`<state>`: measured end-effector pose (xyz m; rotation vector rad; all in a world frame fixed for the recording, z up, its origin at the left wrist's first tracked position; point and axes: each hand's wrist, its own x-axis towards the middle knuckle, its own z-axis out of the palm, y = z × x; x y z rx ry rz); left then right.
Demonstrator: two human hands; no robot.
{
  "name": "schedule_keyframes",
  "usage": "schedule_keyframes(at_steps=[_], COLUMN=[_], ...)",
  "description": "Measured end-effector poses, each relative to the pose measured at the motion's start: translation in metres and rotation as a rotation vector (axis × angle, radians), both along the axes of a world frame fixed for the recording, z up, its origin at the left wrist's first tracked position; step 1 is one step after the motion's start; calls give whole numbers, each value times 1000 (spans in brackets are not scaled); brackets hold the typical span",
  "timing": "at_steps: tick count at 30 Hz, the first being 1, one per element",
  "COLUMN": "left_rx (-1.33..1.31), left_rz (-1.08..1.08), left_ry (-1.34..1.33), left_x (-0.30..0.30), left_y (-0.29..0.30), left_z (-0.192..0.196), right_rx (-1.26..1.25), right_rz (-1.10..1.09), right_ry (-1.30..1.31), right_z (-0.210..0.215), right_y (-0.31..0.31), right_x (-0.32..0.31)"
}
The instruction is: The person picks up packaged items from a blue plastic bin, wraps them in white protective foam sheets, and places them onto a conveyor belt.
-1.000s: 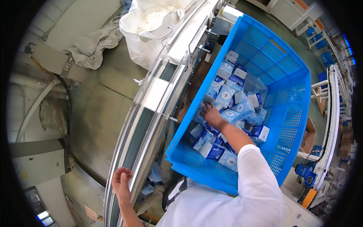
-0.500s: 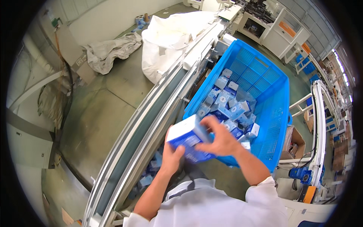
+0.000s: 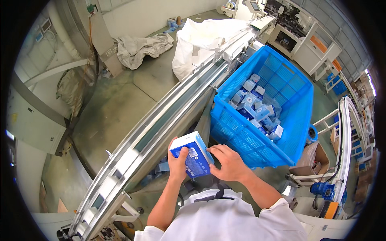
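A blue and white packet (image 3: 192,155) is held between both hands in front of my chest. My left hand (image 3: 177,164) grips its left side with the thumb on the blue face. My right hand (image 3: 228,161) presses against its right edge. The packet hangs just right of the conveyor belt (image 3: 161,128). Further right stands a big blue plastic crate (image 3: 287,120) holding several more blue and white packets (image 3: 257,106).
The curved conveyor runs from lower left to upper right. White sacks (image 3: 201,36) and grey cloth (image 3: 140,46) lie on the floor beyond it. A cardboard box (image 3: 311,160) and a white railed frame (image 3: 345,148) stand right of the crate. Machines line the back wall.
A second ago my right hand reached into the crate and my left rested on the conveyor rail. Both hands now hold one packet, drawn back toward my body by the belt.
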<state>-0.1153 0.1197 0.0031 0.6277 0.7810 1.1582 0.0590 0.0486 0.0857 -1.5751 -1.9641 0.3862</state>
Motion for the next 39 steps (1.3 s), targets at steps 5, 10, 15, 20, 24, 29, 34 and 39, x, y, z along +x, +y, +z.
schedule_keyframes(at_steps=[5, 10, 15, 20, 24, 29, 34, 39], left_rx=[49, 22, 260, 262, 67, -382, -439, -232], left_rz=[-4, -86, -62, -92, -301, -552, -889, -801], left_ry=[123, 200, -5, -144, 149, 148, -58, -51], left_x=[29, 60, 74, 83, 65, 34, 38, 47], left_y=[-38, -72, -113, -131, -170, -190, -210, -183], left_z=[9, -6, -22, -18, 0, -28, -20, 8], right_rx=[146, 74, -593, -1023, -467, 86, -777, -1368], right_rz=[-44, -183, -274, -119, -398, -123, -145, 175], right_ry=[-120, 42, 1258, 2363, 1358, 726, 827, 1597], right_z=[-21, -44, -154, -71, -119, -72, -158, -187], right_y=[-28, -68, -121, -139, -162, -159, -129, -110], right_x=[29, 68, 88, 99, 108, 102, 100, 37])
